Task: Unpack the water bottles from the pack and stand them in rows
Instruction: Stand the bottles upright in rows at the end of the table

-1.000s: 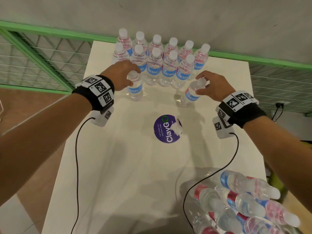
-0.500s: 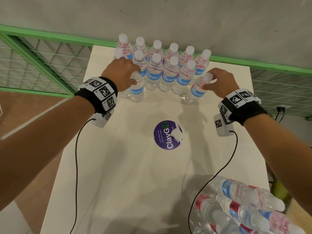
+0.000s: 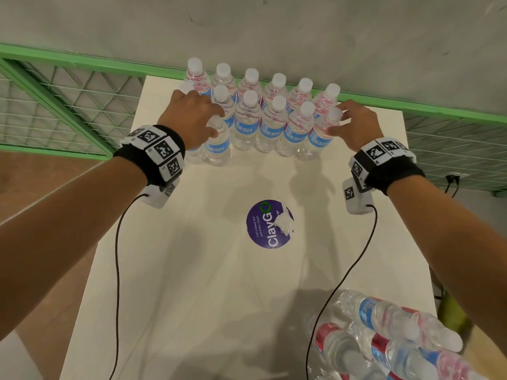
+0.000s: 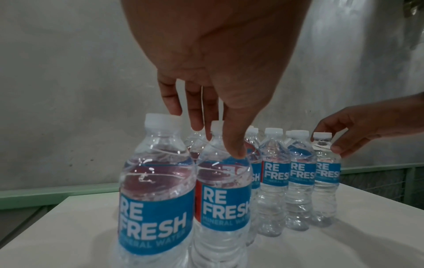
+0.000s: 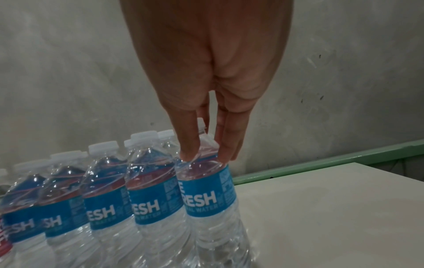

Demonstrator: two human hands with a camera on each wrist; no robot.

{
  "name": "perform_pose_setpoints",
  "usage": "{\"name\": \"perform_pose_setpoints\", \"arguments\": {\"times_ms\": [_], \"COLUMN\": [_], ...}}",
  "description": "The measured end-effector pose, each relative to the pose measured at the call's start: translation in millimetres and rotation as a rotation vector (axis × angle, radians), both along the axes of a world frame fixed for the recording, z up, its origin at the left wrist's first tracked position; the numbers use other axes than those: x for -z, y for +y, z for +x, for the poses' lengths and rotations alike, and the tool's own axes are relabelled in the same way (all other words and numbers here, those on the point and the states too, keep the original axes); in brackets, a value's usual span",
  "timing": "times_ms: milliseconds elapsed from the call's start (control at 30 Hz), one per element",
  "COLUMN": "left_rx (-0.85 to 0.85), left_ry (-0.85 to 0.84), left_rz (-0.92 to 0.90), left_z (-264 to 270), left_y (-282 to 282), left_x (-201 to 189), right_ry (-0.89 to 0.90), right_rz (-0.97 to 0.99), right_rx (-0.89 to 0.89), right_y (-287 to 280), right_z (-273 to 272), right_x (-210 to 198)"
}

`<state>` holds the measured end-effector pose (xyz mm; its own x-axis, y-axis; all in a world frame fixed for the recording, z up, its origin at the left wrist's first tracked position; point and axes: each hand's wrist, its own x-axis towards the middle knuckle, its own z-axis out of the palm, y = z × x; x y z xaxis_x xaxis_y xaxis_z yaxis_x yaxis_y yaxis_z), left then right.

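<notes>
Two rows of clear water bottles (image 3: 271,116) with blue labels stand at the far end of the white table (image 3: 192,270). My left hand (image 3: 214,124) grips the neck of a bottle (image 3: 218,145) standing at the left end of the near row; in the left wrist view its fingers (image 4: 237,152) curl round that bottle (image 4: 222,190). My right hand (image 3: 336,119) pinches the neck of the bottle (image 3: 319,138) at the row's right end, fingertips (image 5: 187,154) on its shoulder (image 5: 206,190). The torn pack (image 3: 384,349) with several bottles lies near right.
A round purple sticker (image 3: 270,223) lies mid-table. A green rail (image 3: 82,60) with wire mesh and a grey wall stand right behind the rows. Wrist cables (image 3: 118,270) trail over the table toward me. Another standing bottle (image 4: 156,190) is close left of my left hand.
Both hands carried their bottles away from me and set them upright at the two ends of the near row. The pack has slid lower in view.
</notes>
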<state>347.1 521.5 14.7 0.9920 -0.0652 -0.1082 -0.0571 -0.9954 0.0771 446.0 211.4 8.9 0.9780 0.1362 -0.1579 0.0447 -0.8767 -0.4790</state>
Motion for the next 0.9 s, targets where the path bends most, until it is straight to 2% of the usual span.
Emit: {"name": "perform_pose_setpoints", "arguments": {"times_ms": [400, 567, 667, 733, 833, 900], "left_rx": [-0.029, 0.045, 0.167, 0.306, 0.643, 0.86], "left_ry": [0.005, -0.104, -0.202, -0.205, -0.091, 0.009], "left_rz": [-0.108, -0.122, -0.139, -0.234, -0.388, -0.44], "left_z": [-5, -23, -42, -68, -133, -180], "left_y": [2, -5, -37, -76, -147, -194], "left_x": [8, 11, 6, 3, -2, -4], "right_ry": [0.036, 0.105, 0.106, 0.146, 0.291, 0.405], "right_rz": [0.03, 0.01, 0.026, 0.044, 0.062, -0.002], "right_rx": [0.004, 0.009, -0.056, -0.124, -0.302, -0.46], "right_y": [-5, -16, -24, -33, -43, -52], "right_z": [1, -19, -50, -78, -127, -167], "right_x": [1, -11, -22, -32, -46, -51]}}
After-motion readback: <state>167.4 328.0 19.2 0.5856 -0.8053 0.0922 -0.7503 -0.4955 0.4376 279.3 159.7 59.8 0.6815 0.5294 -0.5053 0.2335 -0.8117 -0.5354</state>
